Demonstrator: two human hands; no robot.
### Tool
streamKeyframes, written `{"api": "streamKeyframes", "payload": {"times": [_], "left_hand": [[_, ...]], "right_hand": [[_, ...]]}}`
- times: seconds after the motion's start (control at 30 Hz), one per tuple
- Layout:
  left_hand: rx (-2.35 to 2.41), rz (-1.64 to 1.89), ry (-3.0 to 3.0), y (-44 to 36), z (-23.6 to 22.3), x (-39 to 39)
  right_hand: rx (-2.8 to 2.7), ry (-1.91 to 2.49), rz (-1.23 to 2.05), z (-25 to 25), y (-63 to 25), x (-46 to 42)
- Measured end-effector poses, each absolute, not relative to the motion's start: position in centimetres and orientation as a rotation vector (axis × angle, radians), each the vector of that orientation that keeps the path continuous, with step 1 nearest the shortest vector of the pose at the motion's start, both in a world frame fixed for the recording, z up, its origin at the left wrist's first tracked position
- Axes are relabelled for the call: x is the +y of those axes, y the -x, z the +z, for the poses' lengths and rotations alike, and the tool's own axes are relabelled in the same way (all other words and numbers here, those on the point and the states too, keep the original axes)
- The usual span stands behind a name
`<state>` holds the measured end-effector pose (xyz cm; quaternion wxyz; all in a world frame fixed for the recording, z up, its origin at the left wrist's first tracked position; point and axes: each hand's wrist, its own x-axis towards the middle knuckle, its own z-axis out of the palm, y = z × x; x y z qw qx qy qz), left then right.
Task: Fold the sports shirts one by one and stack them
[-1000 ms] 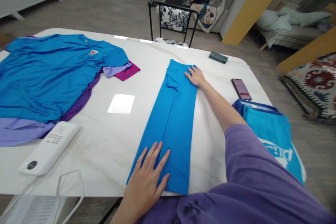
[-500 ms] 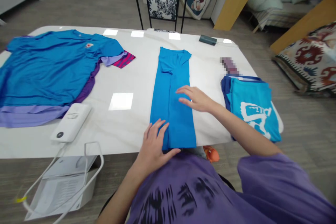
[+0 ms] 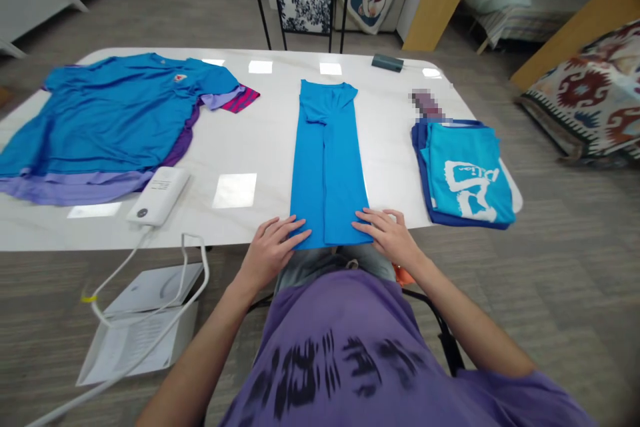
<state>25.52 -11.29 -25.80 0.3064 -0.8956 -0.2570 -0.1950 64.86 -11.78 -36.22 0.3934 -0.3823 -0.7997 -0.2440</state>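
- The head camera is looking from above the wearer's purple shirt (image 3: 350, 320), facing forward and down.
- It is viewing the near edge of the surface (image 3: 270, 147) from close above, while the left end is running out of frame.
- The blue garment (image 3: 345, 167) is lying near the middle of the view.
- Past the far edge, the same view is reaching a chair (image 3: 306, 10) and the floor (image 3: 200, 7).

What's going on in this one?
A person at a white table has both hands on a blue shirt folded into a long strip, the left hand and right hand at its near corners. More shirts lie spread out on the left, beside a white device. On the right is a stack of folded clothes.
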Motion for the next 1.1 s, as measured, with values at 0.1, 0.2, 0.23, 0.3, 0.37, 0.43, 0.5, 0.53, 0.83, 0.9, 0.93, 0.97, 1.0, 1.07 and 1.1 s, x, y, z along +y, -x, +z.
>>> {"api": "streamKeyframes", "payload": {"times": [0.1,0.2,0.23,0.3,0.37,0.43,0.5,0.53,0.83,0.9,0.93,0.97,1.0,1.07,1.1], "left_hand": [[-0.679,-0.552,2.408,-25.9,-26.1,-12.2],[-0.713,-0.648,2.478,-26.3,-26.5,-13.2],[-0.736,-0.679,2.506,-26.4,-26.6,-13.7],[-0.770,-0.708,2.579,-26.8,-26.6,-14.9],[-0.770,-0.686,2.698,-27.3,-26.1,-16.6],[-0.743,-0.688,2.837,-27.9,-25.1,-18.6],[-0.712,-0.785,2.920,-28.8,-23.4,-20.3],[-0.703,-0.864,2.922,-29.4,-22.2,-20.9],[-0.843,-1.447,2.395,-37.3,-4.2,-7.7],[-0.856,-1.478,2.415,-38.6,-0.7,-0.9],[-0.868,-1.484,2.426,-39.1,0.6,2.6],[-0.914,-1.467,2.436,-39.4,1.5,5.9],[-0.985,-1.444,2.426,-39.7,2.0,8.8],[-1.139,-1.367,2.373,-39.9,1.9,13.4],[-1.210,-1.321,2.329,-39.9,1.5,15.0]], "right_hand": [[-2.015,0.964,-0.583,-36.6,-65.0,-12.8],[-2.034,0.969,-0.494,-37.1,-65.4,-14.4],[-2.051,0.969,-0.443,-37.2,-65.6,-15.0],[-2.110,0.956,-0.292,-37.2,-66.2,-16.6],[-2.208,0.898,-0.069,-36.6,-67.2,-18.5],[-2.301,0.798,0.188,-35.2,-68.4,-20.5],[-2.334,0.710,0.367,-32.9,-69.7,-22.0],[-2.323,0.685,0.397,-31.5,-70.3,-22.5],[-1.916,0.848,0.048,-11.3,-74.1,-9.3],[-1.881,0.830,0.039,-7.5,-74.0,-2.6],[-1.872,0.850,0.048,-6.1,-73.7,0.7],[-1.851,0.902,0.052,-5.1,-73.3,3.8],[-1.824,0.977,0.048,-4.5,-72.9,6.6],[-1.741,1.167,-0.004,-4.3,-72.0,11.1],[-1.694,1.258,-0.043,-4.6,-71.6,12.7]]}}
